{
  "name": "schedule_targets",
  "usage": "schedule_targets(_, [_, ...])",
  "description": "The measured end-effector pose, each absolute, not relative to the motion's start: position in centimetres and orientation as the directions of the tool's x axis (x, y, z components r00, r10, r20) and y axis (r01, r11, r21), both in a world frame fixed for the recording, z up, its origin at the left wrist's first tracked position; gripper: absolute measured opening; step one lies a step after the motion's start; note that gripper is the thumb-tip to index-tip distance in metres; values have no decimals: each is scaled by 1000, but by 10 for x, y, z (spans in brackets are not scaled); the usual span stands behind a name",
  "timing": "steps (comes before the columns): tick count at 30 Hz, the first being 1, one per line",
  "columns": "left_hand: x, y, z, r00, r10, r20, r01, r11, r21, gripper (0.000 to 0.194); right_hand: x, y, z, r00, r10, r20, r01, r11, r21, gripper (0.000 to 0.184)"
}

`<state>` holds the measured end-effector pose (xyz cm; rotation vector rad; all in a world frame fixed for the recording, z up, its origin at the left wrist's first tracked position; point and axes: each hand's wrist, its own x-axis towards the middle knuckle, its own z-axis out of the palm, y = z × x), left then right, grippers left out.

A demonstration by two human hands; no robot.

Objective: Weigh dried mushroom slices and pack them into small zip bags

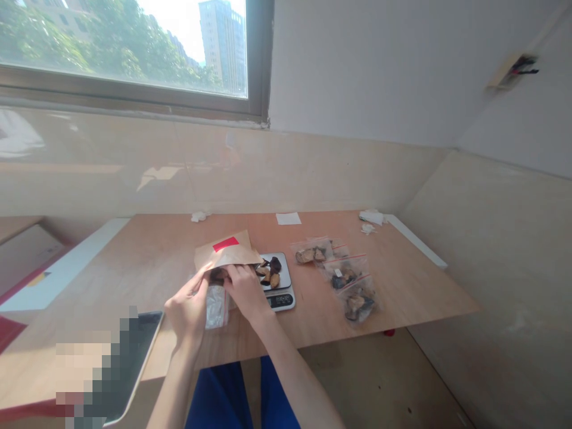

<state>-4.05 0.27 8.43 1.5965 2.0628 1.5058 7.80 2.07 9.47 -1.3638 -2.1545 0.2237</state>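
Observation:
A brown paper bag [236,247] with a red label lies tilted on the table, its mouth towards me. My left hand [187,307] is closed on the bag's near left edge. At the mouth, my right hand [245,289] has its fingers bent into the opening, fingertips hidden; what they grip I cannot make out. Dark contents show inside the mouth. Just right of the bag is a white digital scale [286,300], bearing several dark and tan dried slices [274,279]. Beneath my hands lies a clear plastic zip bag [216,307].
Several zip bags of dried pieces [357,301] lie right of the scale. White paper [288,218] and crumpled tissues [199,217] sit along the table's back edge. A dark tray-like object [134,357], partly pixelated, is at the left front. The wooden table [415,292] ends before the right wall.

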Motion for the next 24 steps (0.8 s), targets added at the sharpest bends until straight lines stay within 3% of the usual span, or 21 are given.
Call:
schedule_targets(7, [-36,6,102,-418,825,380,625,-42,779,30,93,27,84,-255,708,658,690,610,-390,27])
schedule_targets(15, [-29,8,114,-421,846,328,616,2,787,30,94,29,83,-153,625,765,694,619,-367,29])
schedule_targets(20, [-29,10,118,-422,845,329,646,26,763,30,98,23,90,36,640,767,549,629,-550,31])
schedule_targets(24, [-28,17,124,-456,833,314,662,82,745,31,102,24,90,295,755,586,329,495,-804,25])
